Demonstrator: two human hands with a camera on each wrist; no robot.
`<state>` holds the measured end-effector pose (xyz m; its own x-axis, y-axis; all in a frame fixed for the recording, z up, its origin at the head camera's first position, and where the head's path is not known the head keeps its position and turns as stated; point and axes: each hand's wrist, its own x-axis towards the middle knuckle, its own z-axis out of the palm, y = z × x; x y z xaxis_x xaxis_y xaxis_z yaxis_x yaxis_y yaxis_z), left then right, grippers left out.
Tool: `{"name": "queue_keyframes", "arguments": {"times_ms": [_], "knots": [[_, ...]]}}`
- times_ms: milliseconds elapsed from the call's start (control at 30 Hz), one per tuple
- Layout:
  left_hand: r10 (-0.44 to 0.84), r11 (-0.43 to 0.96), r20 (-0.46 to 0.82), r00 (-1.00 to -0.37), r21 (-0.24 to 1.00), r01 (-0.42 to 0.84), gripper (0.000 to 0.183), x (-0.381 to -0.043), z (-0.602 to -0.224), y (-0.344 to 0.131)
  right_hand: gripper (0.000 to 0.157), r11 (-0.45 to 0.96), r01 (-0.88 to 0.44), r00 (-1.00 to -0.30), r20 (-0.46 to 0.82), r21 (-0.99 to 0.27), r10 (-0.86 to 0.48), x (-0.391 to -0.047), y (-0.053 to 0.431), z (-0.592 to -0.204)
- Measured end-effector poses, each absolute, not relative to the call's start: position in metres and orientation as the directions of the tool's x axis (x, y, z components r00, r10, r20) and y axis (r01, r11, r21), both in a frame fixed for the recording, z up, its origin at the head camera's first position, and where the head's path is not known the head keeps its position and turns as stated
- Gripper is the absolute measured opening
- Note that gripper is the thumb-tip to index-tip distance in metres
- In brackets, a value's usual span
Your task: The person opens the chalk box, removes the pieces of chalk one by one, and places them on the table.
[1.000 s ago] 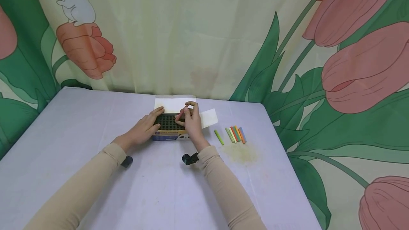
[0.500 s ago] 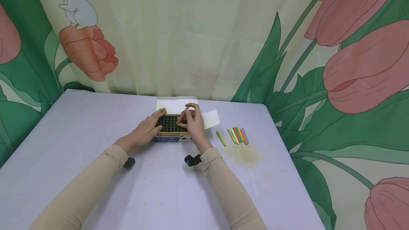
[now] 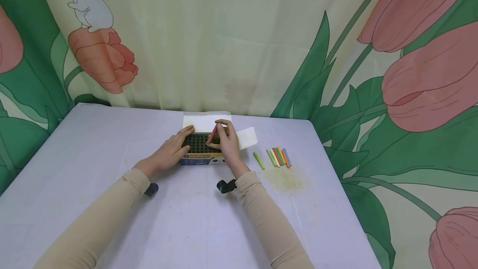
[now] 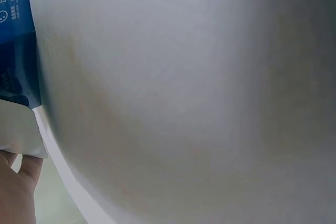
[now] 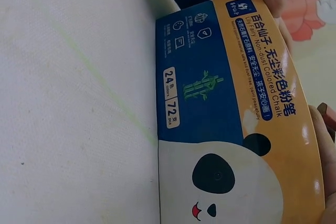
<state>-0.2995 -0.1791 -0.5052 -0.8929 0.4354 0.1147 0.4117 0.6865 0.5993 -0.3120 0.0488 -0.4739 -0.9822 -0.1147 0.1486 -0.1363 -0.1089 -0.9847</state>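
A chalk box point(image 3: 199, 161) stands with its lid raised at the back of the table, a panda on its blue and orange front point(image 5: 205, 98). Its top shows a dark tray of round holes point(image 3: 195, 141). My left hand point(image 3: 168, 152) holds the box's left end, thumb near the front edge and fingers toward the back. Over the tray's right part, my right hand point(image 3: 229, 144) pinches a red chalk stick point(image 3: 212, 133), which slants with its lower end close to the holes. In the left wrist view, a white side flap point(image 4: 18, 127) partly covers the fingers.
Right of the box, several coloured chalk sticks point(image 3: 278, 157) lie in a row, and a single green stick point(image 3: 258, 160) lies nearer. A white flap point(image 3: 246, 138) sticks out at the box's right end. Behind the table hangs a printed curtain point(image 3: 239, 45).
The red chalk stick now stands a little steeper in my right hand, over nearly the same spot. My left hand stays on the box. The head view has shifted slightly.
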Motion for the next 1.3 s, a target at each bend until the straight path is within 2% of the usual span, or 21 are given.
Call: {"name": "queue_keyframes", "arguments": {"times_ms": [167, 267, 600, 733, 933, 1300], "knots": [[0.431, 0.684, 0.119, -0.895, 0.604, 0.409, 0.064, -0.299, -0.506, -0.178, 0.048, -0.111, -0.104, -0.983, 0.119, -0.988, -0.138, -0.313, 0.052, -0.473], [0.43, 0.681, 0.122, -0.894, 0.606, 0.411, 0.064, -0.299, -0.506, -0.177, 0.05, -0.15, -0.085, -0.982, 0.108, -0.985, -0.156, -0.313, 0.054, -0.472], [0.436, 0.688, 0.122, -0.892, 0.593, 0.418, 0.063, -0.299, -0.507, -0.178, 0.047, -0.265, -0.023, -0.982, 0.072, -0.964, -0.175, -0.31, 0.06, -0.466], [0.431, 0.696, 0.111, -0.895, 0.591, 0.408, 0.064, -0.298, -0.506, -0.179, 0.045, -0.251, -0.038, -0.984, 0.08, -0.967, -0.159, -0.308, 0.063, -0.458], [0.429, 0.699, 0.088, -0.899, 0.598, 0.392, 0.064, -0.297, -0.503, -0.178, 0.031, -0.242, -0.075, -0.986, 0.107, -0.967, -0.124, -0.306, 0.073, -0.441], [0.426, 0.7, 0.087, -0.9, 0.599, 0.389, 0.064, -0.294, -0.499, -0.177, 0.031, -0.171, -0.157, -0.983, 0.171, -0.973, -0.07, -0.305, 0.102, -0.412]]}}
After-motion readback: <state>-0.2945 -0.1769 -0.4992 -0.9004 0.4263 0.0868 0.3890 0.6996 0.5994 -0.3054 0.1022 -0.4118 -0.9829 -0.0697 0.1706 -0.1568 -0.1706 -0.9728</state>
